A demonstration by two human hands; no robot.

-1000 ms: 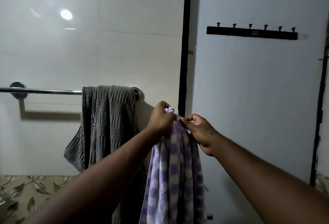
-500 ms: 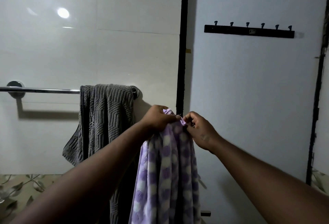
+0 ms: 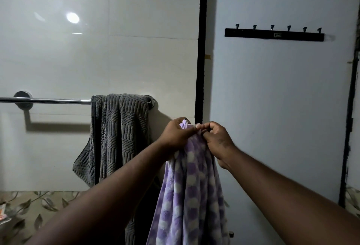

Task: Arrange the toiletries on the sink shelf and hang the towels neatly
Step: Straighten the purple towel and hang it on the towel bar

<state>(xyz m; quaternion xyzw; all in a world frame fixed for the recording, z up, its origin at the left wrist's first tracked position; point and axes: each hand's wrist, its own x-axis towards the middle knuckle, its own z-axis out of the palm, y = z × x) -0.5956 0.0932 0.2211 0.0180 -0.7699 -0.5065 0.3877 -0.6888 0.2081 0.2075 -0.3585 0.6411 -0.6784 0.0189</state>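
Note:
A purple and white checked towel [image 3: 191, 196] hangs bunched from both my hands in front of the wall. My left hand [image 3: 178, 134] grips its top edge, and my right hand [image 3: 217, 139] pinches the same edge right beside it, fingertips almost touching. A grey ribbed towel [image 3: 116, 137] is draped over the right end of a chrome towel bar [image 3: 48, 100] to the left of my hands. A black hook rack [image 3: 274, 34] with several pegs is fixed high on the white door, above and to the right.
A black door frame [image 3: 200, 50] runs vertically between the tiled wall and the white door [image 3: 282, 108]. Leaf-patterned tiles [image 3: 29, 211] line the lower left. The left part of the towel bar is bare.
Both hands have kept hold of the checked towel's top edge and stayed at about the same height. The fingers have shifted slightly along the edge.

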